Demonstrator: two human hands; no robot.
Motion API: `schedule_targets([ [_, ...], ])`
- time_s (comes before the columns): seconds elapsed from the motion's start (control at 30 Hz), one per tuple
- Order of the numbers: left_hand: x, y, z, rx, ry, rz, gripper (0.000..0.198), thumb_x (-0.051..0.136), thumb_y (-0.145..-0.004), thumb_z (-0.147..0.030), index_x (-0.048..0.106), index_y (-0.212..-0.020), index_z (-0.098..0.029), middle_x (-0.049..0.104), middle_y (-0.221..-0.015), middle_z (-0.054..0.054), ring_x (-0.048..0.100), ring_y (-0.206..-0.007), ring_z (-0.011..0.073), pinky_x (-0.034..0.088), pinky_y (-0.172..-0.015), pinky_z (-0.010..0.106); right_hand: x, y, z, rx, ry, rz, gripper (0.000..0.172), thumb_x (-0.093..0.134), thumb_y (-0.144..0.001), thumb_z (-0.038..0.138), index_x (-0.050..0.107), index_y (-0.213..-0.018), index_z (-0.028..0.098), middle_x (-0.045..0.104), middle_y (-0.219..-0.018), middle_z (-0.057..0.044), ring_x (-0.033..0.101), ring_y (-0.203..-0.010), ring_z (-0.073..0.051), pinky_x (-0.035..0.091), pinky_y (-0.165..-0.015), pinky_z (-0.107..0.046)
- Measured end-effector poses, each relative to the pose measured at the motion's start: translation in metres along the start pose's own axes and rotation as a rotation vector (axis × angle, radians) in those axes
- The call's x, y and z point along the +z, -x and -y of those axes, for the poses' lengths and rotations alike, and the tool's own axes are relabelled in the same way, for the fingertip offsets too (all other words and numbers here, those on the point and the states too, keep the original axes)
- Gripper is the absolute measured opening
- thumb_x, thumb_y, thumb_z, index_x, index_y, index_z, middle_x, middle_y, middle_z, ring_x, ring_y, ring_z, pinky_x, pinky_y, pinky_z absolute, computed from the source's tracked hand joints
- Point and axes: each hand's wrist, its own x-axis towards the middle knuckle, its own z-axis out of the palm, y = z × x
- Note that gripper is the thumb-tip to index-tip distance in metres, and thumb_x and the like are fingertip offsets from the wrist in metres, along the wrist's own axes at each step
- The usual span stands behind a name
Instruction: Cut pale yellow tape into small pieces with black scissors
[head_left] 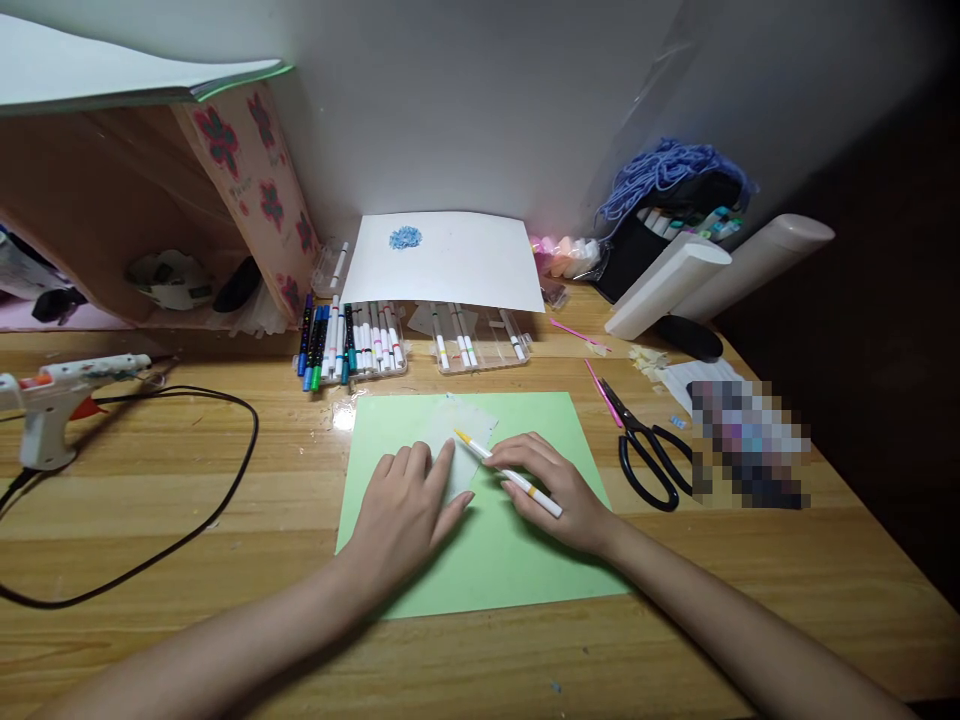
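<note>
A light green sheet of paper (517, 560) lies on the wooden table, with a small translucent white sheet (474, 412) on top of it. My left hand (401, 505) rests flat over the small sheet's left part, thumb and index finger apart. Between the fingers of my right hand (559, 490) is a white marker with a yellow tip (517, 478). It points up and left, its tip over the small sheet near my left index finger. Whether the tip touches the sheet I cannot tell. Part of the small sheet is hidden under my left hand.
Black-handled scissors (646, 450) lie right of the green sheet. A glue gun (60, 400) with a looping black cord (251, 455) is at left. Behind stand marker trays (487, 362) under a white sheet with a blue patch (465, 265). A white tube (667, 290) stands back right.
</note>
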Motion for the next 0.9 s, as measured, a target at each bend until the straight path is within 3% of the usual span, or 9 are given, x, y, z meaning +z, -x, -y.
schedule_targets([
  [0.1, 0.005, 0.0, 0.002, 0.064, 0.111, -0.052, 0.049, 0.035, -0.091, -0.042, 0.049, -0.127, -0.011, 0.058, -0.109, 0.016, 0.056, -0.092, 0.0268, 0.047, -0.075, 0.041, -0.001, -0.007, -0.005, 0.042, -0.056, 0.02, 0.031, 0.045, -0.089, 0.018, 0.053, -0.119, 0.026, 0.06, -0.115, -0.008, 0.052, -0.108, -0.023, 0.041, -0.094, -0.041],
  [0.2, 0.011, -0.001, 0.005, 0.105, 0.203, -0.066, 0.051, 0.038, -0.091, -0.04, 0.042, -0.132, -0.01, 0.044, -0.136, 0.018, 0.045, -0.12, 0.0292, 0.043, -0.095, 0.043, -0.005, -0.02, -0.015, 0.166, -0.183, 0.0, 0.029, 0.044, -0.091, 0.023, 0.051, -0.12, 0.025, 0.058, -0.12, -0.007, 0.054, -0.111, -0.021, 0.042, -0.097, -0.038],
  [0.27, 0.015, -0.002, 0.007, 0.084, 0.239, -0.048, 0.052, 0.038, -0.091, -0.039, 0.038, -0.134, -0.01, 0.037, -0.142, 0.017, 0.04, -0.127, 0.0287, 0.039, -0.101, 0.043, -0.008, -0.029, -0.021, 0.235, -0.238, 0.006, 0.028, 0.046, -0.091, 0.027, 0.053, -0.117, 0.024, 0.059, -0.118, -0.007, 0.056, -0.109, -0.021, 0.044, -0.094, -0.036],
  [0.5, 0.017, -0.004, 0.009, 0.056, 0.268, -0.01, 0.05, 0.039, -0.091, -0.037, 0.041, -0.133, -0.01, 0.04, -0.141, 0.016, 0.041, -0.127, 0.029, 0.039, -0.103, 0.046, -0.011, -0.036, -0.023, 0.214, -0.125, 0.074, 0.026, 0.05, -0.087, 0.023, 0.06, -0.111, 0.022, 0.063, -0.109, -0.007, 0.059, -0.099, -0.021, 0.047, -0.086, -0.034],
  [0.9, 0.016, -0.005, 0.009, 0.023, 0.297, -0.001, 0.049, 0.039, -0.091, -0.038, 0.042, -0.132, -0.012, 0.041, -0.139, 0.017, 0.041, -0.125, 0.03, 0.039, -0.102, 0.047, -0.011, -0.036, -0.024, 0.28, -0.138, -0.012, 0.022, 0.049, -0.088, 0.027, 0.06, -0.107, 0.022, 0.065, -0.107, -0.006, 0.06, -0.099, -0.021, 0.047, -0.086, -0.033],
])
